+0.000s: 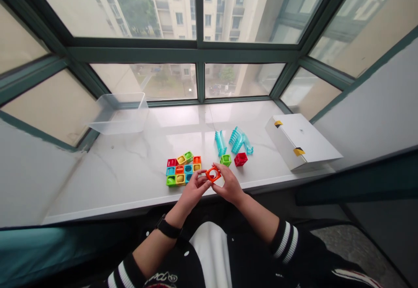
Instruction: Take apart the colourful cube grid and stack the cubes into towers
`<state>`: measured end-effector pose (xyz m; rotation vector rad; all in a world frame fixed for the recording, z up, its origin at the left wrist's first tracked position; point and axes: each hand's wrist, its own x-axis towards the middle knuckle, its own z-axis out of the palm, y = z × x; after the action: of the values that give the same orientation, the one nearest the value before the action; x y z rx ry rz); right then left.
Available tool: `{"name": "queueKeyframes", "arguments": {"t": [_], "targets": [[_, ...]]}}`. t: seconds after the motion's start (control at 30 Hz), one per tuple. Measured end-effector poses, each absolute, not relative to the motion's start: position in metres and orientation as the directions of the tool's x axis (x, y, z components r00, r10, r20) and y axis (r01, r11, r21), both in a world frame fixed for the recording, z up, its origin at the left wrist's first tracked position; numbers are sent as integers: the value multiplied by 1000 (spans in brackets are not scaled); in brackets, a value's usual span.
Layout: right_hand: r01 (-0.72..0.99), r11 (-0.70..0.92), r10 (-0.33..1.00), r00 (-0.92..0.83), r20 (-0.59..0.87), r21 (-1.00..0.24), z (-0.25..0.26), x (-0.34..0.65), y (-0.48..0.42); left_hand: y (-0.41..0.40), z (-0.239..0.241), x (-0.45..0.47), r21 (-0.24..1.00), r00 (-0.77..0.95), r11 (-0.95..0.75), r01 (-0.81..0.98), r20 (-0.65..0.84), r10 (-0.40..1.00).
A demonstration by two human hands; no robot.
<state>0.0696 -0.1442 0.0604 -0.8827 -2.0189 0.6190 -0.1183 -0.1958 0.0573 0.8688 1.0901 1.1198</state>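
Just above the front edge of the sill, an orange toy block [208,174] with a round hole is held between both hands. My left hand [195,188] grips its left side with closed fingers. My right hand [230,185] pinches it from the right. Beside my left hand lies a flat group of colourful blocks [180,169] in rows, partly covered by my fingers. A green block [225,160] sits just beyond my right fingers, and a red block [241,159] stands to its right. Behind them are clear teal track-like pieces [220,143], some curved.
A clear plastic bin [122,127] stands at the back left of the white marble sill [130,157]. At the right is a white box [308,137] with yellow-and-black tabs. Green-framed windows [199,55] border the sill at the back and sides.
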Motion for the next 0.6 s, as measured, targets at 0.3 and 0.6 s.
{"name": "queueKeyframes", "arguments": {"t": [0.3,0.6], "targets": [[456,487,861,-110,496,-745,74,147,-114,-193,42,-172,946,-129,114,302,-78,989],[564,180,932,164,323,-806,28,234,-73,-202,13,-209,613,-46,-70,787,171,984]]}}
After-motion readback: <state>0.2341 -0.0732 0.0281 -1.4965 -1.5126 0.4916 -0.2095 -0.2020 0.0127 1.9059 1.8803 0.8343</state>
